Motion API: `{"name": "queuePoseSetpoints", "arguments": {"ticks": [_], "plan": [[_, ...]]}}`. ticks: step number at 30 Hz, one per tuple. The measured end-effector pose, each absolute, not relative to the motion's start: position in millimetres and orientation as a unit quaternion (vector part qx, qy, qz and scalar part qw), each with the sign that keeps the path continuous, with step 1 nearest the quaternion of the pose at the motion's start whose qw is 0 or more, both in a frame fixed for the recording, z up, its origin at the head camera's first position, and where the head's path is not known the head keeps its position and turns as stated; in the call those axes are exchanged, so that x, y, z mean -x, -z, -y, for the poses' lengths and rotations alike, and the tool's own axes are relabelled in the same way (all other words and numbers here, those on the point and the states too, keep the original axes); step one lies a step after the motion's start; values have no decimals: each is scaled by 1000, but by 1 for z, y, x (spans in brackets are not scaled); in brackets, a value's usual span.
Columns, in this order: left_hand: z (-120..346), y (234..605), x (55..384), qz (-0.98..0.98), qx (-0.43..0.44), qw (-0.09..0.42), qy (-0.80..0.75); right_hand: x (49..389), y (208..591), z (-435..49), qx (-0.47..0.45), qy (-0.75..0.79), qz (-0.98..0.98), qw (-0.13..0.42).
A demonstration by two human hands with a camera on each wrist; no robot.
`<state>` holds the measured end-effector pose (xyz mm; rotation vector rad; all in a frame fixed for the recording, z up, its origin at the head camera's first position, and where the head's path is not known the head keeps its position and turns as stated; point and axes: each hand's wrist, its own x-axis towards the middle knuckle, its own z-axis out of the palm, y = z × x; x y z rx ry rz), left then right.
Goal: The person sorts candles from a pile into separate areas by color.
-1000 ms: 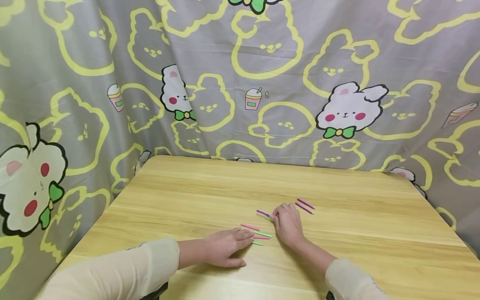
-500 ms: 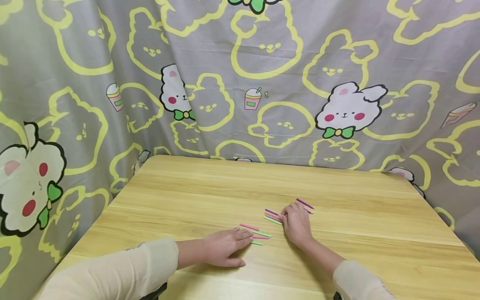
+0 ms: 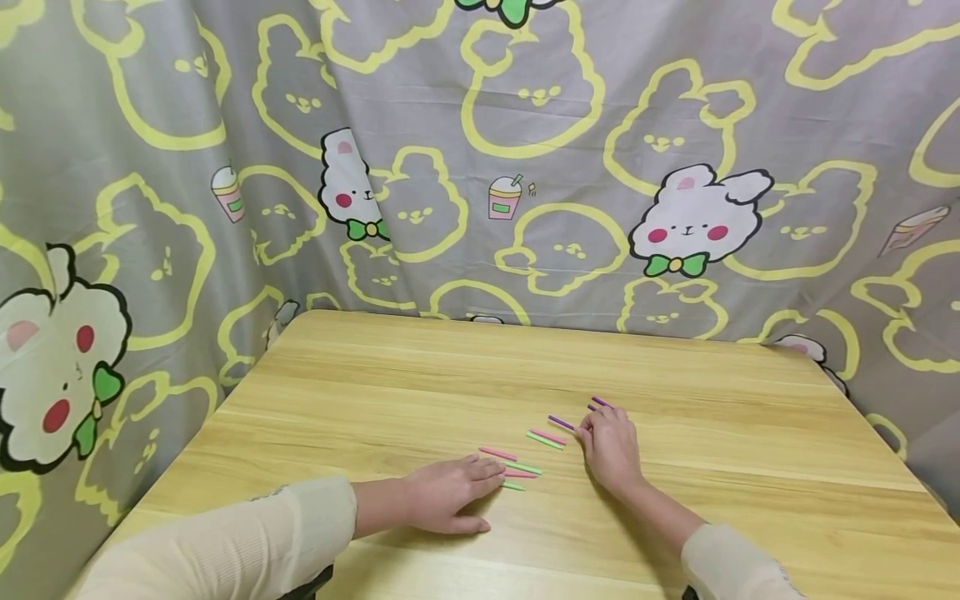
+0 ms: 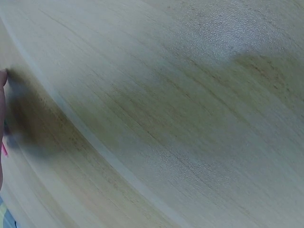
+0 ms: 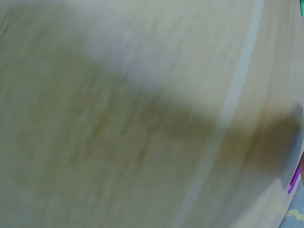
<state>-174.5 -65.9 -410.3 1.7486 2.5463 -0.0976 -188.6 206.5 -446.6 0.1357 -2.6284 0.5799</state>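
In the head view my right hand (image 3: 612, 452) pinches the right end of a thin purple stick (image 3: 560, 422) between thumb and fingertips, low over the table. Two other purple sticks (image 3: 601, 402) lie just behind that hand, partly covered by it. To its left, a pink stick (image 3: 548, 436) and a green stick (image 3: 544, 441) lie side by side. My left hand (image 3: 448, 495) rests palm down with fingers extended. Its fingertips touch or cover the left ends of green sticks (image 3: 525, 469) and a pink stick (image 3: 522, 475). Another pink stick (image 3: 498, 453) lies just beyond them.
The wooden table (image 3: 360, 375) reaches back to a grey patterned curtain (image 3: 435, 108) at its far edge and left side. The wrist views show mostly blurred tabletop, with a purple stick (image 5: 294, 179) at the right wrist view's edge.
My right hand has moved right, drawing the purple stick away from the pink and green pair, which now lies uncovered. It now hides more of the two far purple sticks. My left hand stays put.
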Motion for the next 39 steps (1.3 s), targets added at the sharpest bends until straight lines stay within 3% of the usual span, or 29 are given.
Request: {"name": "queuePoseSetpoints", "arguments": {"ticks": [39], "plan": [[66,412,174,-822,-567,12,43,186,453,-246,-22,-181,949,256]]}}
